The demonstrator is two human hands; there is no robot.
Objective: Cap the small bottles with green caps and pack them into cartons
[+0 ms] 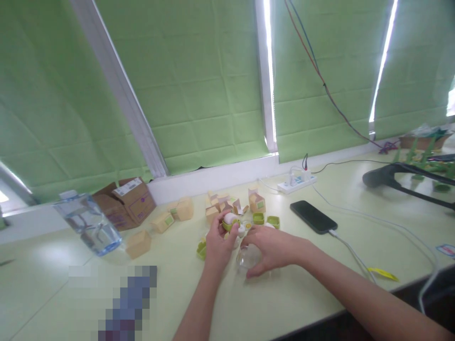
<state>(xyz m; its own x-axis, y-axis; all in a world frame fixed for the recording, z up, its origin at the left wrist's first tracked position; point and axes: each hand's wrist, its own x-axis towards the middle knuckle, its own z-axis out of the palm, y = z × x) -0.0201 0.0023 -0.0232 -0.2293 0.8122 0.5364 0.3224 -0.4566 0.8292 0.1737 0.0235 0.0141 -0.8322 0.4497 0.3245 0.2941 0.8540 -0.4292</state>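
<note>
Head view: the person's left hand (219, 242) was closed around a small white-and-green piece (232, 219), held up off the table (234, 312), thumb on the near side. The right hand (273, 246) was curled round a clear container (248, 258), thumb and fingers on its sides; whether the container touched the table I couldn't tell. Both hands close together, the white-and-green piece just beyond the container.

Around them: two green cups (259, 218) side by side past the right hand, one green piece (201, 250) just left of the left hand, small white bits between the hands, partly hidden. Behind, a cluster of small tan boxes, one standing with flaps up (257, 202). More tan boxes to the left, nearest one (138, 244) beside a tilted-looking water bottle (90, 223). Brown carton (137, 203) behind the bottle, near the wall.

Right side: black phone (313, 217) lay flat, white cable (350, 248) plugged in; white power strip (296, 183) stood farther back, below green blinds (199, 85). Yellow strip (383, 273) lay near the table's front edge.
</note>
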